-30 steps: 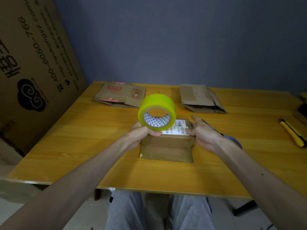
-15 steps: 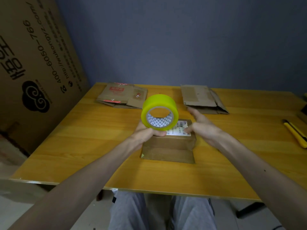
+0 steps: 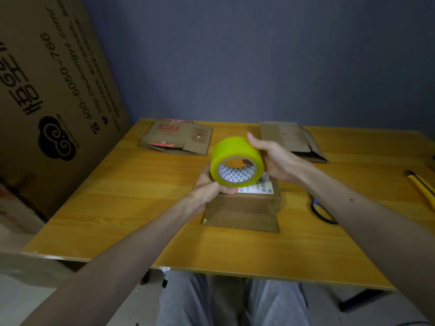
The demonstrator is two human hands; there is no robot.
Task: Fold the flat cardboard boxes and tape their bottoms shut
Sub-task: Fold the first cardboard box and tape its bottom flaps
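Note:
A folded brown cardboard box (image 3: 244,209) with a white label on top stands at the table's middle. Just above it I hold a yellow roll of tape (image 3: 235,158). My left hand (image 3: 213,184) grips the roll from below at its left side. My right hand (image 3: 270,158) is closed around the roll's right side, fingers over its top. Two flattened cardboard boxes lie at the back: one with red print (image 3: 179,140) on the left, a plain one (image 3: 292,140) on the right.
Blue-handled scissors (image 3: 321,211) lie right of the box, partly under my right forearm. A yellow utility knife (image 3: 421,184) lies near the table's right edge. A large printed cardboard sheet (image 3: 47,90) leans against the wall on the left. The wooden table (image 3: 117,208) ends just before my knees.
My right hand has left the top of the box and moved up onto the right side of the tape roll. The left hand still holds the roll.

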